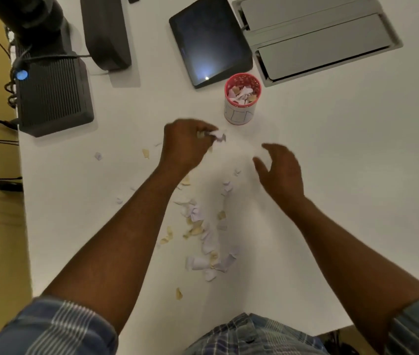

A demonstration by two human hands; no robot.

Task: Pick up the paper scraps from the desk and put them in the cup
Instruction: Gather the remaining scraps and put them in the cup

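White desk (pixel 331 175) filling most of the view, running from the near edge out to the far corners. Grey hatch (pixel 318 37) with two flat flaps sunk into the desk at far right. Dark ribbed box (pixel 52 96) at far left with a small blue light and black cables trailing off the left edge; a dark stand foot (pixel 106 32) just to its right. Black tablet (pixel 209 39) lying flat at far centre, screen dark apart from a reflected spot of light — no readable text on it.

Checked shirt sleeves (pixel 54 329) at the near corners, bare forearms reaching out over the desk.

Left hand (pixel 185 142) raised near centre, fingers closed on a small wad of white scraps (pixel 216 136), a short way nearer and to the left of the cup. Right hand (pixel 280 170) to the right and nearer, fingers spread and curled, holding nothing, blurred.

Cup (pixel 241 103) upright just in front of the tablet's near right corner — red rim, white wall with thin dark line drawings, no legible lettering; already holding white and tan scraps.

Loose paper scraps (pixel 203 234) — white, pale lilac, tan — strewn in a band on the desk between the two forearms, with a few stragglers further left.
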